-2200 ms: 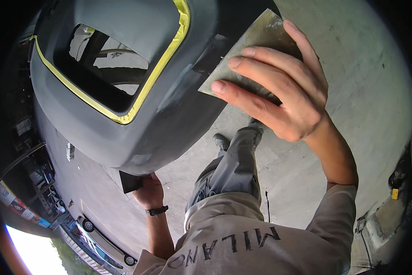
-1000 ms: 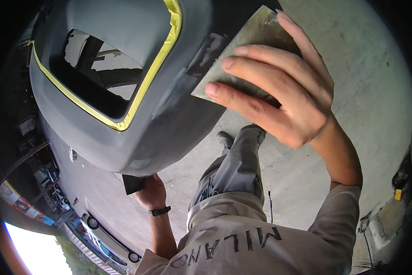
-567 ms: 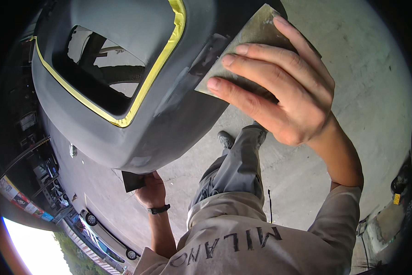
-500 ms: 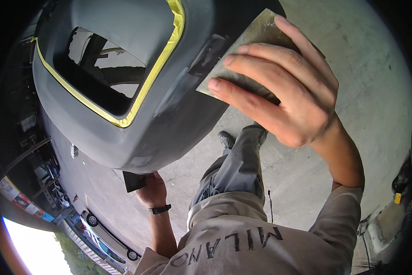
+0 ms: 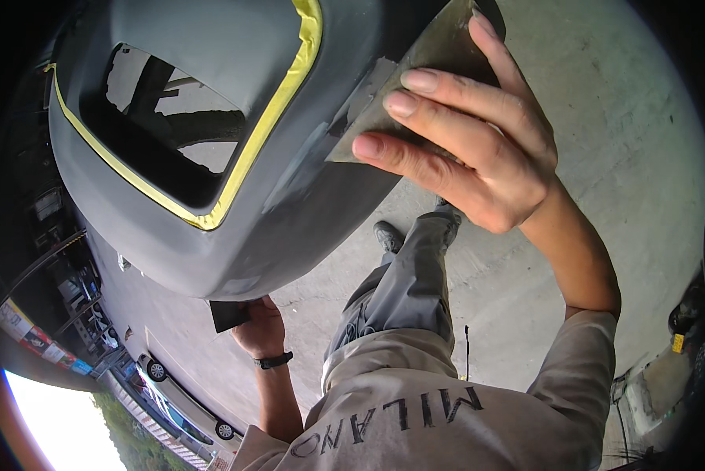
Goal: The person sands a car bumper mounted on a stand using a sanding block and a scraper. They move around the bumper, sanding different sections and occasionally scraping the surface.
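Note:
A grey car bumper [image 5: 289,228] fills the upper left, with dull sanded patches and yellow masking tape [image 5: 246,149] edging its opening. My right hand [image 5: 486,149] presses a worn grey-brown sheet of sandpaper [image 5: 439,55] against the bumper's right side. Its fingers are spread over the sheet, which bends along the curve; the thumb is hidden. Under the bumper's near lower edge, my left hand [image 5: 260,328] is closed at a dark, flat, square-cornered piece [image 5: 228,315]. The bumper and that piece hide most of the left fingertips.
Concrete floor [image 5: 588,157] lies below, with my shoe [image 5: 388,235] near the bumper. A parked light-coloured car [image 5: 183,400] stands at the lower left. Dark items with a yellow tag [image 5: 678,343] are at the right edge. A roadside building strip runs along the far left.
My right hand has shifted slightly left and up with the sandpaper, which now bends more around the bumper's side. The left hand has stayed nearly in place.

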The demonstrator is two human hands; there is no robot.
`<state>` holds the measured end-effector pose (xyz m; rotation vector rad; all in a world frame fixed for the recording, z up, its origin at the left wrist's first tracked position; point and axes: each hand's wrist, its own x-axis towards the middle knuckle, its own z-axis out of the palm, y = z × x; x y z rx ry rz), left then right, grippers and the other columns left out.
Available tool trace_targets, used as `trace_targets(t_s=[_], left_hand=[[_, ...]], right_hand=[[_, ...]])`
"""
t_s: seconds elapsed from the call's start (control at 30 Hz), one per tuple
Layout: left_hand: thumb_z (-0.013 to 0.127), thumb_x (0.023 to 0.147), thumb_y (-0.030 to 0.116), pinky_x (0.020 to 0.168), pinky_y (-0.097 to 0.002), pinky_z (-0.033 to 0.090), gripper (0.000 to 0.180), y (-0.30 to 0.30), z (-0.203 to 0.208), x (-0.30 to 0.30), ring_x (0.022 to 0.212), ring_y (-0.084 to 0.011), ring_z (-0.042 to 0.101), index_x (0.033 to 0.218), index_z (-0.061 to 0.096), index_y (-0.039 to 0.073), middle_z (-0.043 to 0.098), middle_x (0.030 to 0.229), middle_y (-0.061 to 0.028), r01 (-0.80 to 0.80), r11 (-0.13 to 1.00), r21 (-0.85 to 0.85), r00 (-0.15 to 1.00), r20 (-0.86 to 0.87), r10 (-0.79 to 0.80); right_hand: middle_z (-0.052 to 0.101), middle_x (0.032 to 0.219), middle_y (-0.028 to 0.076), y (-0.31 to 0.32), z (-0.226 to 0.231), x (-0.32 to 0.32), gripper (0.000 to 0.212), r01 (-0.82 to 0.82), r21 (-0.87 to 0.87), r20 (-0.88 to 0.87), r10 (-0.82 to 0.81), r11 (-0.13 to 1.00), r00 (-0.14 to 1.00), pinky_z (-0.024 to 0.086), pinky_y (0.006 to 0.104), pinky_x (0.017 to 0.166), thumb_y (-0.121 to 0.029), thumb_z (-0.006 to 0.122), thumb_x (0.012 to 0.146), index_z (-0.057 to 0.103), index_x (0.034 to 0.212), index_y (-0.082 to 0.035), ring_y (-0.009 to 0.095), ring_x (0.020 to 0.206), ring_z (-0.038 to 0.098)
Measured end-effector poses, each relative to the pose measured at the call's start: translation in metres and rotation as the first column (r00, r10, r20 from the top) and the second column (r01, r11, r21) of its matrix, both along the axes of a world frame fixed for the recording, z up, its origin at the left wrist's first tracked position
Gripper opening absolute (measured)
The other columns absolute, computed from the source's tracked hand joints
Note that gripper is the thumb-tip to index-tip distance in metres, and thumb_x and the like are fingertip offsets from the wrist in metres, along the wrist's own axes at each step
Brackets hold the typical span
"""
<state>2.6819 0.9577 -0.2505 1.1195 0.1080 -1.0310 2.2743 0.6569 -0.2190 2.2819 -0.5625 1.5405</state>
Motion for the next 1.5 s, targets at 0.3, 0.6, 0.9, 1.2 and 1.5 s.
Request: trace_targets(t_s=[0.3,0.6,0.9,1.2,1.5], left_hand=[[0.045,0.111,0.027,0.107,-0.0478,0.060,0.038,0.003,-0.004,0.006,0.131,-0.0297,0.067,0.131,0.068,0.004,0.071,0.140,-0.0116,0.101,0.985,-0.137,0.994,-0.032,-0.106],[0.046,0.111,0.027,0.107,-0.0491,0.060,0.038,0.001,-0.002,0.000,0.131,-0.0295,0.067,0.132,0.068,0.004,0.071,0.140,-0.0123,0.087,0.985,-0.147,0.994,-0.051,-0.096],[0.052,0.110,0.028,0.110,-0.0471,0.059,0.036,-0.004,0.000,-0.002,0.126,-0.0258,0.069,0.133,0.068,0.006,0.073,0.130,-0.0076,0.033,0.997,-0.064,0.999,-0.008,-0.034],[0.050,0.111,0.028,0.110,-0.0479,0.059,0.038,0.002,-0.003,0.001,0.128,-0.0264,0.068,0.137,0.066,0.006,0.072,0.138,-0.0085,0.020,0.998,-0.054,1.000,-0.016,-0.021],[0.049,0.110,0.026,0.106,-0.0483,0.061,0.035,0.000,-0.004,0.002,0.127,-0.0300,0.069,0.126,0.069,0.003,0.073,0.135,-0.0123,0.041,0.994,-0.105,0.997,-0.056,-0.047]], right_hand=[[0.079,0.102,0.003,0.015,0.023,0.023,0.029,-0.026,0.089,0.383,-0.010,0.996,0.924,0.060,0.0610,0.101,-0.023,0.093,0.071,0.089,0.099,-0.017,0.022,0.102,0.074],[0.079,0.102,0.003,0.013,0.026,-0.007,0.031,0.028,0.118,-0.018,-0.026,0.993,1.000,0.059,0.0585,0.103,-0.025,0.094,0.071,0.089,0.101,-0.019,0.022,0.103,0.074],[0.079,0.102,0.003,0.017,0.012,0.032,0.031,-0.002,0.079,0.438,-0.033,0.997,0.898,0.059,0.0618,0.103,-0.026,0.093,0.072,0.089,0.102,-0.022,0.023,0.102,0.075],[0.079,0.103,0.002,0.019,0.031,0.012,0.032,0.042,0.111,0.064,-0.049,0.993,0.997,0.058,0.0599,0.105,-0.027,0.093,0.072,0.089,0.103,-0.023,0.022,0.104,0.074],[0.079,0.106,0.004,0.023,0.047,-0.031,0.030,0.084,0.152,-0.174,-0.057,0.985,0.983,0.058,0.0593,0.104,-0.021,0.094,0.073,0.089,0.102,-0.018,0.023,0.106,0.074]])
